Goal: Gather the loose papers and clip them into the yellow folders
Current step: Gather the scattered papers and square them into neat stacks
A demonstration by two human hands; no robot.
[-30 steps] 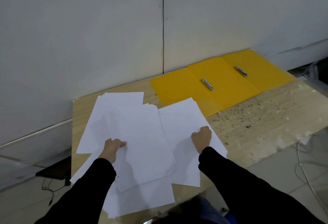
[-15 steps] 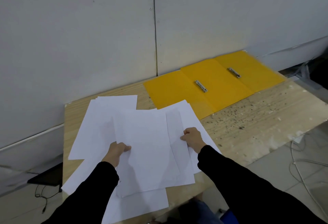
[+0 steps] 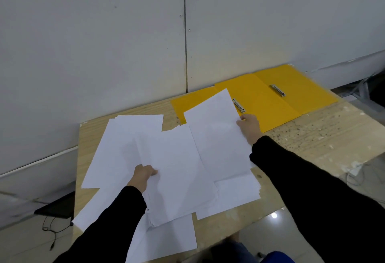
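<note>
My left hand [image 3: 143,176] is closed on the left edge of a stack of white sheets [image 3: 177,171], thumb on top and fingers curled under, and the stack lies slanted over the other papers. My right hand [image 3: 249,126] pinches the right edge of another sheet [image 3: 216,129], which is tilted so that its far corner covers part of the nearer yellow folder [image 3: 256,100]. That folder lies open and flat against the wall [image 3: 104,54], and its metal clip [image 3: 238,105] shows just beyond my right fingers. A second folder [image 3: 300,88] lies open to the right, overlapping the first, with its own clip [image 3: 277,90] bare. More loose papers [image 3: 116,142] are spread over the left half of the wooden table [image 3: 312,137]: a fan of them reaches toward the wall at the left, some lie under the stack I hold, and a few hang over the near edge [image 3: 173,239]. Another small pile [image 3: 237,192] sits under my right forearm. Both my sleeves [image 3: 312,190] are black. The right part of the table is speckled with dark flecks and pale stains. Below the table's left side a dark flat thing [image 3: 56,208] sticks out, with a thin cable [image 3: 52,229] hanging to the floor. I cannot tell how many sheets either hand has.
</note>
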